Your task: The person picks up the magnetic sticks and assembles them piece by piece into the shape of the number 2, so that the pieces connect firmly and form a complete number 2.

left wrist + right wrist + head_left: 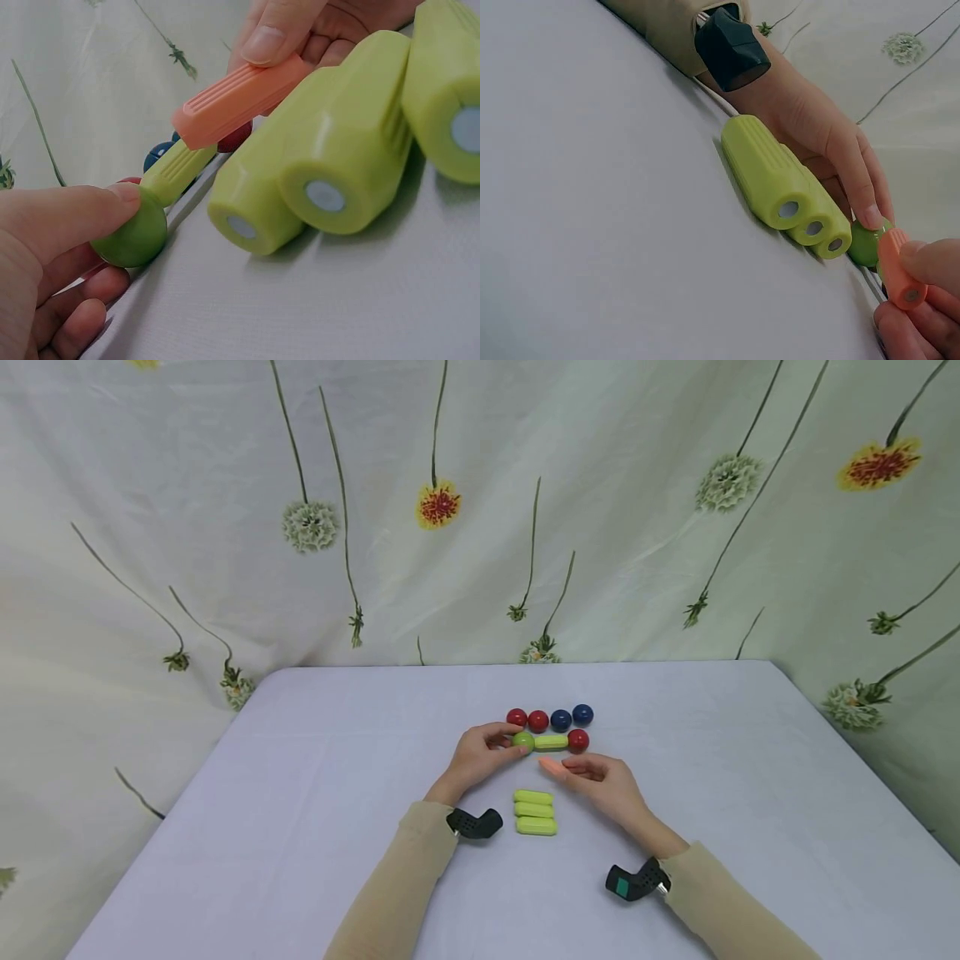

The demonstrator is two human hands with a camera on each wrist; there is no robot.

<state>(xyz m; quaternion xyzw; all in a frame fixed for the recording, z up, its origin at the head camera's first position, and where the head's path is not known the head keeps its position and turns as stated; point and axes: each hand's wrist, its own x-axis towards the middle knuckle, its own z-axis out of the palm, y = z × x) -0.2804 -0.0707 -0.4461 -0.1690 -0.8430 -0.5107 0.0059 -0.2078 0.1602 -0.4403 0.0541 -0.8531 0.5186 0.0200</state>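
My left hand (477,753) pinches a green ball (135,236) between thumb and fingers, low at the tabletop. A yellow-green magnetic rod (551,742) runs from that ball to a red ball (578,741), the three in one line. Between the thumb and fingers of my right hand (606,783) is an orange magnetic rod (238,103), with a round metal disc in its end. This rod is just in front of the joined pieces in the head view. Three more yellow-green rods (761,169) lie side by side between the two forearms, metal discs in their ends.
Behind the joined pieces, two red balls (537,721) and two blue balls (561,720) stand in a row. Everything lies on a table with a pale cloth (337,760). A flower-printed curtain (615,527) hangs behind the table's far edge.
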